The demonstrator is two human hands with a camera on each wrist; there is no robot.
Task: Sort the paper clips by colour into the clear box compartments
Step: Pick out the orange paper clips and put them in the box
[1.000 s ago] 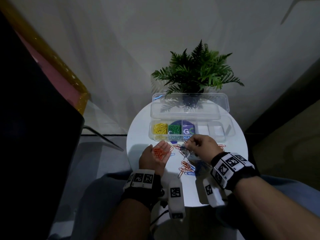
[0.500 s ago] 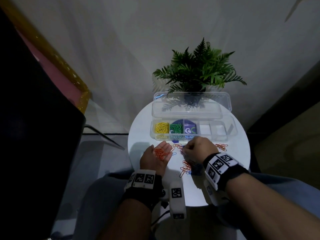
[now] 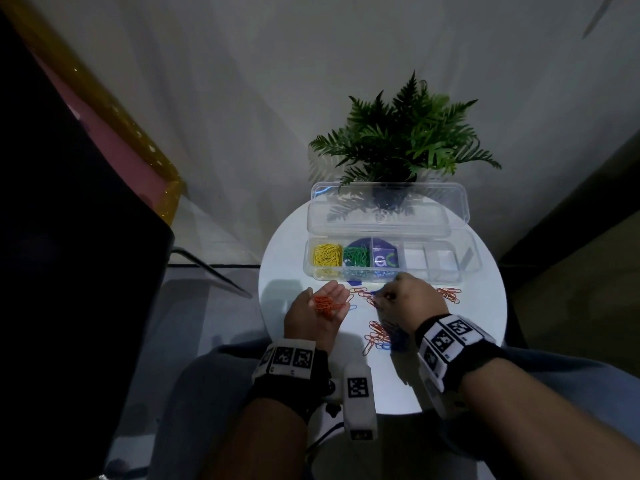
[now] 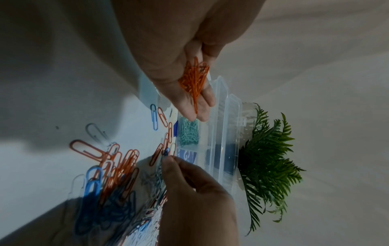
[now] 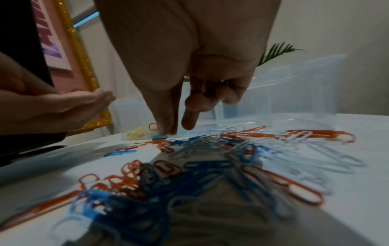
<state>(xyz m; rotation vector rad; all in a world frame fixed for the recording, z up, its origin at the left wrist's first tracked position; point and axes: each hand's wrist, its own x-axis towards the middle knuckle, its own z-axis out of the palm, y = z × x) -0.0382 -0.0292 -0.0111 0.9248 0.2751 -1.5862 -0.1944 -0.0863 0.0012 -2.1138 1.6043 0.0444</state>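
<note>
My left hand point(image 3: 320, 308) lies palm up with relaxed fingers, and a small heap of orange clips point(image 3: 325, 304) rests in it; the left wrist view shows the same orange clips point(image 4: 194, 78). My right hand point(image 3: 379, 299) points down at the loose clips point(image 3: 377, 336), its thumb and forefinger point(image 5: 166, 129) pinched together on a clip whose colour I cannot tell. The clear box point(image 3: 443, 268) behind them holds yellow clips point(image 3: 327, 255) and green clips point(image 3: 356, 256) in its two left compartments.
The box lid point(image 3: 381, 216) stands open towards a potted fern point(image 3: 401, 147). More orange clips point(image 3: 450, 294) lie right of my right hand. Blue, white and orange clips point(image 5: 189, 174) are mixed under my right wrist. The round white table point(image 3: 485, 341) ends close by.
My right hand has shifted a little towards the left hand and lowered its fingertips onto the clips in front of the box. The left hand has kept still with its orange clips.
</note>
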